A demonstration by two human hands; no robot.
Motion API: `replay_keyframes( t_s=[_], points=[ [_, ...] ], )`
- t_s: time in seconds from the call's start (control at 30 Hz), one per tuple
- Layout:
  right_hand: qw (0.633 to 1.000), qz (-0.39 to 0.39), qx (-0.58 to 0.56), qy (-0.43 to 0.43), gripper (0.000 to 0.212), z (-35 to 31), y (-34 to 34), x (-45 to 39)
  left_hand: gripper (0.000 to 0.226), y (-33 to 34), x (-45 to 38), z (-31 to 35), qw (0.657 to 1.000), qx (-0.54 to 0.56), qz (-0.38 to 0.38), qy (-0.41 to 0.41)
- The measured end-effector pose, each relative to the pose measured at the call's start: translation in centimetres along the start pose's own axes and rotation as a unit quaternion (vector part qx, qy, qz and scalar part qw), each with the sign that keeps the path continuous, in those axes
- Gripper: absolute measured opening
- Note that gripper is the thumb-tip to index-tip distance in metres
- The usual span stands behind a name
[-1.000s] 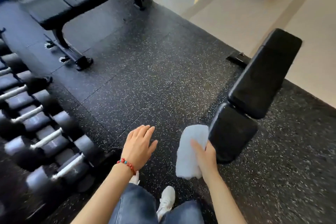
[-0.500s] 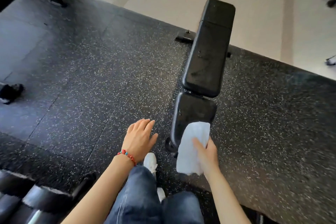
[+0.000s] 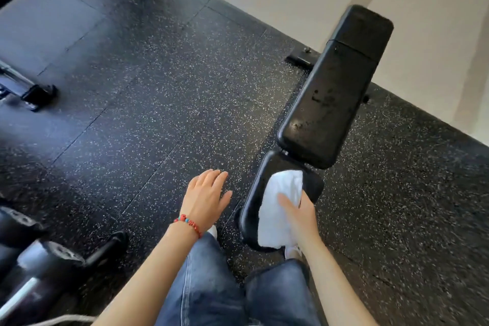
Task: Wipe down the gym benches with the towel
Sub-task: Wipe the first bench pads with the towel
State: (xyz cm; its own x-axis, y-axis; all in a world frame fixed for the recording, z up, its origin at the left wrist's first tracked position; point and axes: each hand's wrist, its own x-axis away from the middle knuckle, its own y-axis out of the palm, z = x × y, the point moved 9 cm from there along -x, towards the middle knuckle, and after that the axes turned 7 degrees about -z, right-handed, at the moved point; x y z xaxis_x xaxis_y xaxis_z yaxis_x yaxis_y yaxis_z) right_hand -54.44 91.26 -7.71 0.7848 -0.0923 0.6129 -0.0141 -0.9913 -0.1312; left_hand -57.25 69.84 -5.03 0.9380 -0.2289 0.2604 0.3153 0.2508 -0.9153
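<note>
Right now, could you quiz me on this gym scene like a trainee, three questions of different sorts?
1. True or false: the white towel lies over the bench's seat pad, not its long back pad.
2. Which hand holds the towel? A) left hand B) right hand C) both
3. Fill in: the beaded bracelet is on the ___ wrist.

Key: 1 true; 2 B; 3 left.
</note>
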Motion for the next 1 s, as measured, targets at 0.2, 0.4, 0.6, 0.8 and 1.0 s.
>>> replay_keyframes(
  t_s=[0.2,0.4,0.6,0.8,1.0],
  points=[
    [0.985,-0.141,0.1,0.01,0.015,0.0,-2.9,-5.2,0.052,2.6,1.1,1.9,0.983,0.051,0.048,-0.168],
    [0.946,-0.217,0.241,-0.02,0.021,1.0,-5.3,-8.2,0.054,8.2,5.4,5.6,0.934,0.14,0.07,-0.323],
    [0.922,-0.249,0.295,-0.015,0.041,5.5,-5.0,-9.4,0.053,13.7,8.5,7.0,0.905,0.17,0.065,-0.383],
    [0.898,-0.298,0.321,-0.044,0.021,10.9,-1.8,-10.8,0.05,21.0,9.3,6.7,0.896,0.18,0.074,-0.399],
    [0.892,-0.325,0.31,-0.048,0.016,16.6,1.1,-14.1,0.052,27.0,8.1,5.7,0.902,0.153,0.116,-0.386]
  ],
)
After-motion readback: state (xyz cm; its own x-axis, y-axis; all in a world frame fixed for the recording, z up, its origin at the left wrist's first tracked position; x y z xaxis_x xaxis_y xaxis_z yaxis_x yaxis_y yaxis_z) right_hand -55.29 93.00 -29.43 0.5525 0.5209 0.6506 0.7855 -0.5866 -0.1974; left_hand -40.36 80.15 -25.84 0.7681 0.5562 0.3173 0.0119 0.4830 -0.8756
